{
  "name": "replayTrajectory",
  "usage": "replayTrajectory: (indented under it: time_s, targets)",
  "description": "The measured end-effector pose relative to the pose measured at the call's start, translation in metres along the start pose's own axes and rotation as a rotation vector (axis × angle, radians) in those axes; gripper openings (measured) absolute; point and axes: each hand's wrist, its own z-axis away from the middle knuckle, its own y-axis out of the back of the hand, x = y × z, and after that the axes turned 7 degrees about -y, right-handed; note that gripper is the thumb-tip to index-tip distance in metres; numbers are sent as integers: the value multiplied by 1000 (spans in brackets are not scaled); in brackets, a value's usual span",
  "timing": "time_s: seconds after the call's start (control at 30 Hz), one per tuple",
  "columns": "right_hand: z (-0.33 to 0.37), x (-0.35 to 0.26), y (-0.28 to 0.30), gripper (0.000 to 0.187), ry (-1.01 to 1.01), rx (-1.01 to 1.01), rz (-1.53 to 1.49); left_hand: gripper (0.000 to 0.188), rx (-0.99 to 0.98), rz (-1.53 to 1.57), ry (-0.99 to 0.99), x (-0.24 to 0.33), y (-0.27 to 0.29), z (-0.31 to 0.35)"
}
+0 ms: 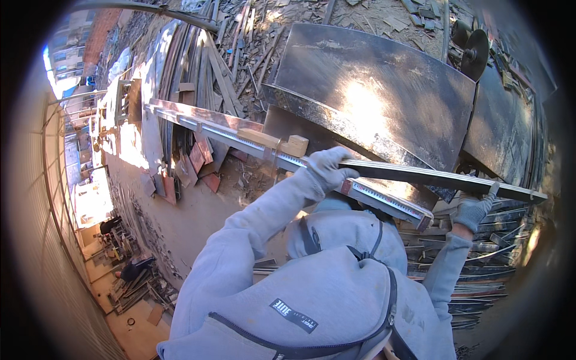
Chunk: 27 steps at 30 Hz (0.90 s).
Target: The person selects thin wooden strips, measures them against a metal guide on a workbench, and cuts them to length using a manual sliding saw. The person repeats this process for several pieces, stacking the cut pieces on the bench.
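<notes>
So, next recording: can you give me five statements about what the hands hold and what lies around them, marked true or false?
1. The grey-gloved left hand grips a long, thin, dark board with a pale edge. True.
2. The grey-gloved right hand hangs free. False: it holds the same board, nearer its right end.
3. A long, straight metal rail with a marked scale passes beneath the left hand in the picture. True.
4. The dark round disc is at the lower left. False: it is at the upper right.
5. A short, pale wooden block shows left of the left hand. True.
</notes>
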Motion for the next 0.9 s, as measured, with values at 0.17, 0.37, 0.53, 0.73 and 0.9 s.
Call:
replayTrajectory:
  time_s: [0.17,0.37,0.53,0.73,0.9]
  targets:
    - [-9,69,41,53,-189,189,-6,45,600,394,202,-72,50,-11]
    - [51,159,4,70,-420,384,65,51,765,19,314,-148,119,-30]
    - [52,163,-34,76,-419,393,184,53,719,-133,269,-158,124,-53]
    - [32,139,12,74,-384,343,253,98,349,-817,-23,-96,70,-72]
    - [24,37,92,65,-278,502,257,111,250,-842,141,-105,58,-101]
